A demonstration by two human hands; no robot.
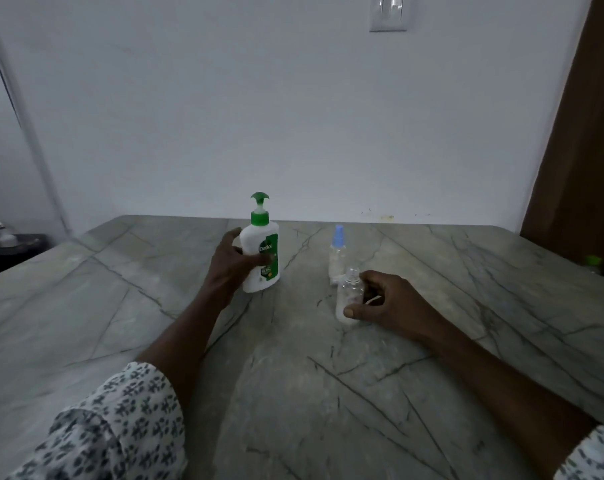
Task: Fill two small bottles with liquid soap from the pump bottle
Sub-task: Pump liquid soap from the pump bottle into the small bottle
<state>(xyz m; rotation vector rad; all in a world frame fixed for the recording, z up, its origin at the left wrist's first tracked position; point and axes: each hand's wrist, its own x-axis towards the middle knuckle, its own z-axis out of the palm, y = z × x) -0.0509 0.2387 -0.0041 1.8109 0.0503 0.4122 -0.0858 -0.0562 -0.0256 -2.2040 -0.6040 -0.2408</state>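
A white pump bottle [261, 251] with a green pump head and green label stands slightly tilted on the marble table [120, 306]. My left hand [228, 263] is wrapped around its left side and lower body. To the right, a small clear bottle [349, 296] with no cap stands on the table; my right hand [385, 301] grips it, thumb at its base. Something thin and white, too small to identify, shows inside that hand. Just behind stands a second small clear bottle [338, 252] with a blue spray cap, untouched.
A white wall rises right behind the table's far edge, with a switch plate [388, 12] high up. A brown door or panel [584, 133] stands at the right. A green-capped object [593, 261] sits at the right table edge. A dark stand [9, 244] lies far left.
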